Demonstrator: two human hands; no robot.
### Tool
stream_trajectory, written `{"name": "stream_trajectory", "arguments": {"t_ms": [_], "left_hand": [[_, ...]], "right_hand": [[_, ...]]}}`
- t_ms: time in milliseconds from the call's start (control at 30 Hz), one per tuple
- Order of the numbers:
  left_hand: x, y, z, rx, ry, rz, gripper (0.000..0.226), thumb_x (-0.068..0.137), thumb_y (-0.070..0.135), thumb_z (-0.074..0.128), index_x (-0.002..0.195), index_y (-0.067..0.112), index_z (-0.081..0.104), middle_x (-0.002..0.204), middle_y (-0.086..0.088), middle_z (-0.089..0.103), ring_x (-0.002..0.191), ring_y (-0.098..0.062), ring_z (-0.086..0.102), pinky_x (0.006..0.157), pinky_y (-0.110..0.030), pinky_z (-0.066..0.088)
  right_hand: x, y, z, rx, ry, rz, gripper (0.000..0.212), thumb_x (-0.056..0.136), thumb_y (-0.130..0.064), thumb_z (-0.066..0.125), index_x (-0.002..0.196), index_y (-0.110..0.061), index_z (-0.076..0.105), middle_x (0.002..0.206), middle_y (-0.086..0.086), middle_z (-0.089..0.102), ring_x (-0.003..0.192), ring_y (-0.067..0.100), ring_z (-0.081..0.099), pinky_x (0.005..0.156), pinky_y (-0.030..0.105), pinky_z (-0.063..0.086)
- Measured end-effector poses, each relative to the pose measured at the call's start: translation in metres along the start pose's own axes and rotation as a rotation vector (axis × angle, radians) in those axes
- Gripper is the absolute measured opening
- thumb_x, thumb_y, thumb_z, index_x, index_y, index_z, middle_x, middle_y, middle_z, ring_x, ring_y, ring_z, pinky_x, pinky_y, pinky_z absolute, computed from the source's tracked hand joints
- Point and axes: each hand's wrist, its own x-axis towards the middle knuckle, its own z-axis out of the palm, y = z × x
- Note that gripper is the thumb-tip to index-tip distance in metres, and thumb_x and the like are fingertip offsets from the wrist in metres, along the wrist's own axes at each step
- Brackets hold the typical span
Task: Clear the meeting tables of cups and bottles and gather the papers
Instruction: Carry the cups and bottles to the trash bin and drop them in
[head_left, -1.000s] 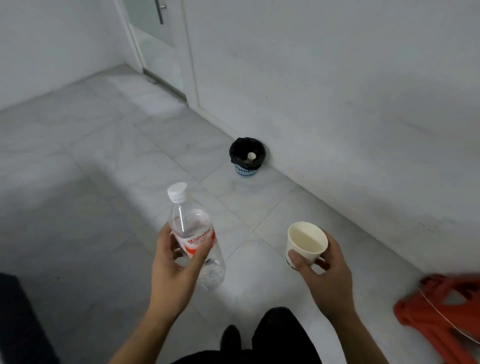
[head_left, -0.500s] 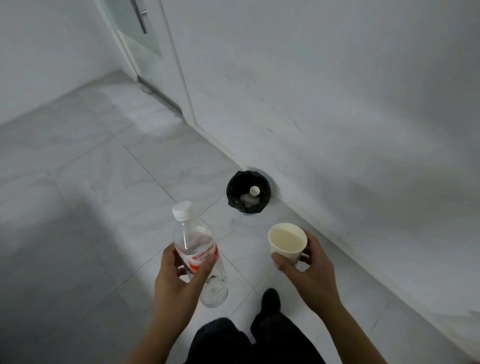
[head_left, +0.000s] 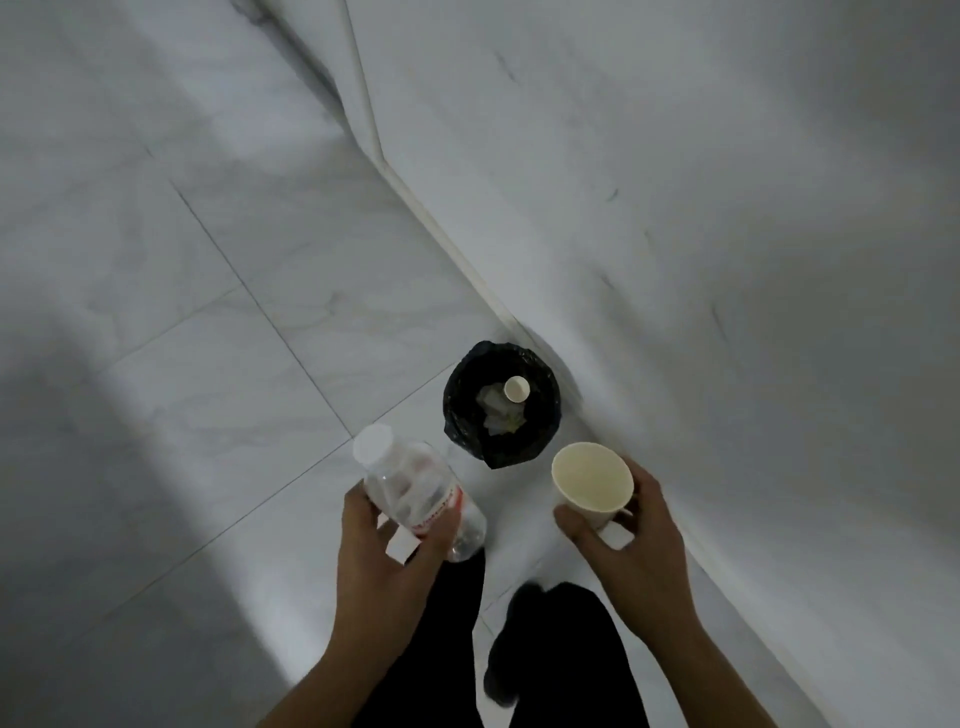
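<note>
Head view, looking steeply down at a pale marble-tile floor (head_left: 218, 322) where it meets a white wall (head_left: 701, 208).

Left hand (head_left: 384, 566) is wrapped around the lower half of a clear plastic bottle (head_left: 415, 488), thumb on one side, fingers on the other. Bottle tilts with its white cap (head_left: 372, 444) up and to the left. It looks nearly empty. The base pokes out past the fingers toward the right.

Right hand (head_left: 631, 545) grips a paper cup (head_left: 592, 483) by its side, thumb in front, fingers behind. Cup mouth faces up toward the camera; inside is pale cream, with no liquid visible.

Bottle and cup are side by side at about the same height, a gap between them, not touching.

Bin (head_left: 501, 405) with a black liner stands on the floor against the wall, just beyond both hands and between them in the frame. Inside it: crumpled pale scraps and another white bottle cap pointing up. The cup rim overlaps the bin's near right edge in the frame.

Black trouser legs (head_left: 566, 649) and a dark shoe (head_left: 501, 680) show below the hands.

Writing: the bottle carries a white-and-red label (head_left: 441, 506); the lettering is blurred and cannot be read. No print visible on the cup.
</note>
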Motion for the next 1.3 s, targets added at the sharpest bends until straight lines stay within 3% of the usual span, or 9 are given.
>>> {"name": "stream_trajectory", "arguments": {"t_ms": [167,233,300,367,467,633,967,1133,1300], "left_hand": [[0.133,-0.063,0.061,0.031,0.052,-0.101,0.070,0.065,0.054,0.077,0.122,0.026,0.047,0.114,0.016,0.061,0.111,-0.009,0.063,0.093,-0.032,0.054],[0.184,-0.111,0.091,0.137,0.040,-0.141,0.069,0.068,0.057,0.077,0.120,0.025,0.047,0.110,0.020,0.060,0.105,-0.007,0.064,0.089,-0.031,0.056],[0.224,-0.159,0.119,0.244,0.021,-0.143,0.060,0.075,0.048,0.080,0.118,0.024,0.045,0.103,0.024,0.058,0.095,-0.001,0.062,0.083,-0.030,0.056],[0.254,-0.202,0.145,0.281,0.039,-0.175,0.059,0.079,0.037,0.080,0.121,0.017,0.043,0.098,0.022,0.056,0.085,0.002,0.062,0.076,-0.028,0.056],[0.289,-0.259,0.172,0.297,0.087,-0.215,0.064,0.080,0.031,0.079,0.125,0.011,0.038,0.099,0.013,0.056,0.089,-0.002,0.062,0.074,-0.026,0.055],[0.323,-0.325,0.194,0.438,0.138,-0.214,0.068,0.075,0.045,0.080,0.122,0.013,0.044,0.120,-0.002,0.051,0.105,-0.018,0.056,0.086,-0.039,0.055],[0.356,-0.356,0.198,0.580,0.073,-0.301,0.093,0.067,0.069,0.076,0.136,0.018,0.040,0.129,0.000,0.046,0.112,-0.015,0.053,0.090,-0.034,0.051],[0.318,-0.333,0.173,0.524,0.034,-0.300,0.062,0.093,0.049,0.059,0.141,0.014,0.042,0.136,-0.005,0.048,0.113,-0.021,0.061,0.086,-0.030,0.046],[0.248,-0.261,0.131,0.682,0.012,-0.092,0.046,0.102,0.035,0.047,0.141,0.011,0.045,0.143,-0.008,0.049,0.130,-0.026,0.048,0.107,-0.043,0.040]], "right_hand": [[0.125,0.076,0.064,-0.052,0.014,0.123,0.067,0.072,-0.020,0.089,0.125,-0.019,0.049,0.127,-0.002,0.052,0.106,-0.013,0.056,0.080,0.009,0.052],[0.179,0.130,0.091,-0.121,-0.030,0.190,0.066,0.071,-0.031,0.090,0.122,-0.023,0.049,0.123,0.000,0.055,0.105,-0.001,0.061,0.084,0.025,0.058],[0.221,0.182,0.113,-0.238,-0.106,0.215,0.068,0.069,-0.040,0.087,0.122,-0.024,0.048,0.121,-0.003,0.057,0.108,0.016,0.062,0.084,0.037,0.055],[0.253,0.228,0.129,-0.307,-0.132,0.251,0.080,0.071,-0.038,0.086,0.135,-0.021,0.042,0.128,-0.001,0.054,0.116,0.023,0.058,0.085,0.032,0.047],[0.286,0.282,0.150,-0.330,-0.127,0.296,0.097,0.075,-0.033,0.083,0.152,-0.023,0.027,0.148,0.003,0.042,0.130,0.023,0.047,0.094,0.030,0.039],[0.315,0.341,0.177,-0.443,-0.131,0.231,0.086,0.076,-0.033,0.082,0.147,-0.015,0.037,0.139,0.008,0.049,0.123,0.026,0.053,0.090,0.032,0.045],[0.352,0.360,0.196,-0.595,-0.193,0.258,0.108,0.079,-0.039,0.081,0.158,-0.012,0.012,0.155,0.013,0.032,0.140,0.032,0.040,0.105,0.043,0.042],[0.327,0.330,0.179,-0.586,-0.257,0.264,0.085,0.090,-0.033,0.069,0.157,-0.012,0.020,0.156,0.014,0.029,0.139,0.031,0.041,0.109,0.039,0.040],[0.275,0.262,0.133,-0.624,-0.297,0.138,0.057,0.102,-0.035,0.051,0.152,-0.013,0.034,0.152,0.011,0.037,0.138,0.027,0.043,0.106,0.035,0.041]]}}
